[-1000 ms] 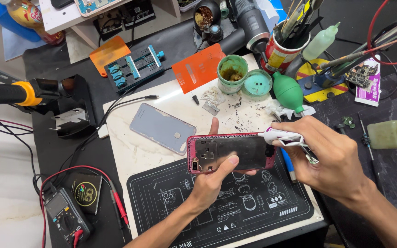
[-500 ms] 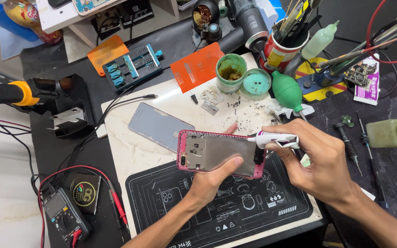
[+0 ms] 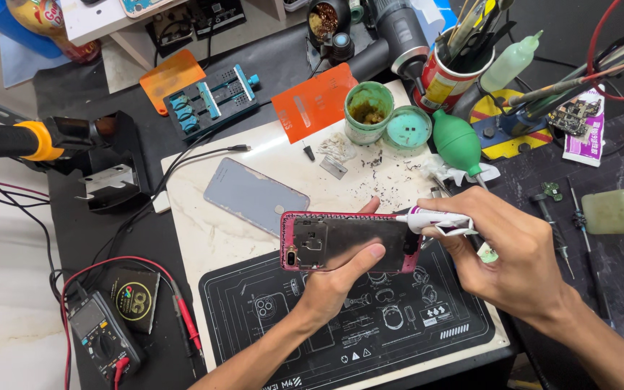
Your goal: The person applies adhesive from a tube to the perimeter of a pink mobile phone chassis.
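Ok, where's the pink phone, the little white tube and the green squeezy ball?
Pink phone frame (image 3: 348,242), head view, on its dark inner back plate.
White tube (image 3: 438,220), head view, on its body held by the right hand.
Green air-blower bulb (image 3: 456,142), head view, on its round middle.

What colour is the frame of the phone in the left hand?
Pink, seen in the head view on the phone frame.
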